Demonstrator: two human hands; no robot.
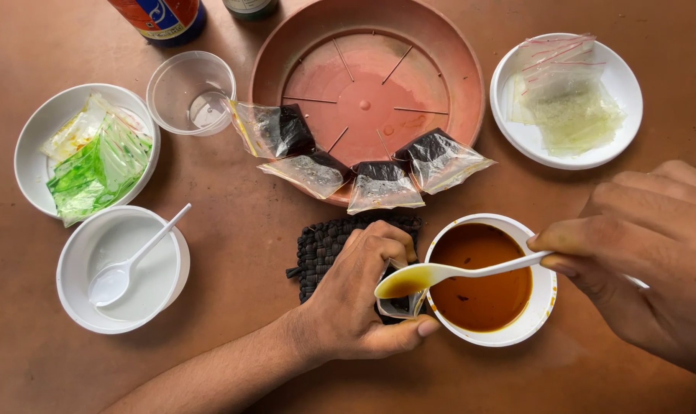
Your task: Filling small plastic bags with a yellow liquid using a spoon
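While the left hand (356, 303) pinches a small clear pouch (400, 300) open against the rim of the white bowl of brown sauce (482, 277), its fingers closed on the plastic and its thumb underneath, the loaded white spoon (440, 274) hangs just over the mouth of the pouch. The spoon is held in the right hand (643, 253), with thumb and forefinger closed on the end of the handle. In my judgement, the pouch should stay close to the bowl, so that drips fall back into the sauce and not on the brown bench (233, 222) or on the dark woven mat (325, 245) under the hand. The spoon should tip slowly, with its tip inside the opening. Behind, four filled pouches (363, 165) lean on the rim of the terracotta saucer (448, 46).
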